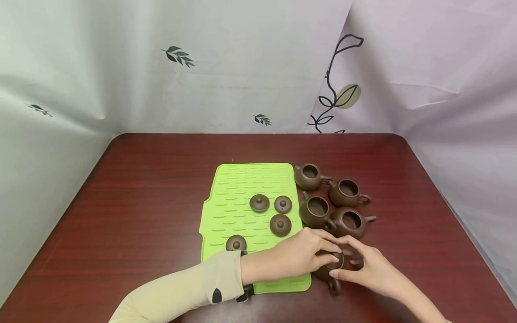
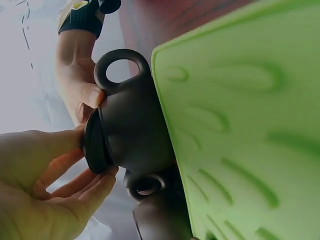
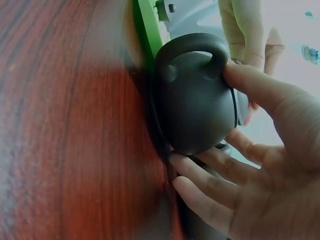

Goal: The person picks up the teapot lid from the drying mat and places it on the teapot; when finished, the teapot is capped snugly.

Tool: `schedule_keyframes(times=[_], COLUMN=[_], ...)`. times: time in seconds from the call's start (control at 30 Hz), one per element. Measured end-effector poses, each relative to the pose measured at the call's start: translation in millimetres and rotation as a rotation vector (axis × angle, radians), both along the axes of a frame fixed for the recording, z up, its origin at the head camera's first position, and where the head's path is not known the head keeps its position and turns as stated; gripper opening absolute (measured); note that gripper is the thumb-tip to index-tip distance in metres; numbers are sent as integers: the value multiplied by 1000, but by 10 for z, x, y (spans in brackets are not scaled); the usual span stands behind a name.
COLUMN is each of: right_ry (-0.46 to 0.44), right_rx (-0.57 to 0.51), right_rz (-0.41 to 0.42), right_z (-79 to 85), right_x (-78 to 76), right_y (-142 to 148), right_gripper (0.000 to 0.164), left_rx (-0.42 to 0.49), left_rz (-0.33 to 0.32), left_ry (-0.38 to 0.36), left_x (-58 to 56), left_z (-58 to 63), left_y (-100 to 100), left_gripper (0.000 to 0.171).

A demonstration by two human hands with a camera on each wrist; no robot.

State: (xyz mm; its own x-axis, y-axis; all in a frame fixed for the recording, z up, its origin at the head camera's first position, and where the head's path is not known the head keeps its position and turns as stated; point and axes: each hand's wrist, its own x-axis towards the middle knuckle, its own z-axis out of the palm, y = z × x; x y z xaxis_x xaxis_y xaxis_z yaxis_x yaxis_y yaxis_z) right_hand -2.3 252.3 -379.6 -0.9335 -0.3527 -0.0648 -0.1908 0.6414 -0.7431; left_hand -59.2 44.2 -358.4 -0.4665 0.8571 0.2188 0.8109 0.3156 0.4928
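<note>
While just beside mat edge (image 1: 308,285), left grip (image 1: 303,251) round lid (image 2: 94,142); right grip (image 1: 373,269) round teapot (image 3: 200,110).

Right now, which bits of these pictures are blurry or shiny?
Head view: mostly clear, pale shine on the table near the bottom edge; left wrist view: the green mat looks soft and blurry; right wrist view: the table looks smeary, the held teapot dark, the backdrop washed out.

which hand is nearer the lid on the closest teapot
Left. The left hand pinches the lid itself at the mouth of the teapot; the right hand holds the teapot by its body, thumb by the handle.
</note>
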Motion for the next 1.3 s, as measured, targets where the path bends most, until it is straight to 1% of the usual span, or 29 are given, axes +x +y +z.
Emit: schedule_keyframes(times=[0.07,0.13,0.2,0.27,0.33,0.47,0.53,0.57,0.6,0.67,0.73,0.83,0.9,1.0,1.13,1.23,1.3], right_ry=[-28,-50,-54,-25,36,262,363,397,411,420,410,390,379,349,308,309,321], right_rx=[-22,-37,-50,-49,-43,61,111,126,124,111,100,103,116,134,151,140,124], right_rz=[-11,-26,-35,-55,-70,-93,-77,-65,-48,-15,7,7,4,-6,-19,-28,-31], right_z=[-12,-23,-33,-51,-75,-113,-109,-103,-94,-78,-66,-62,-57,-45,-14,9,28], right_x=[-9,-15,-18,-12,0,28,36,37,37,39,41,47,52,55,53,38,15], right_y=[7,11,15,15,10,-5,-5,-1,4,20,35,48,52,61,93,115,131], right_gripper=[51,52,52,52,53,55,56,57,57,58,59,60,60,61,60,58,58], left_rx=[34,59,76,86,86,74,67,63,61,54,46,14,-5,-30,-31,-35,-43], left_rz=[4,4,-1,-12,-19,-16,-12,-9,-6,-1,6,30,48,88,168,225,245], left_ry=[-48,-71,-75,-70,-61,-53,-53,-55,-57,-58,-65,-53,-53,-64,-104,-132,-158], left_x=[-5,-9,-9,-4,3,16,21,24,27,34,39,40,21,-47,-189,-289,-341], left_z=[-18,-30,-36,-39,-40,-41,-42,-44,-46,-51,-54,-48,-35,0,42,52,47], left_y=[-9,-16,-20,-14,-7,9,11,13,13,14,15,11,-6,-82,-260,-418,-518], left_gripper=[23,24,23,22,21,20,19,19,19,18,18,19,20,23,26,26,27])
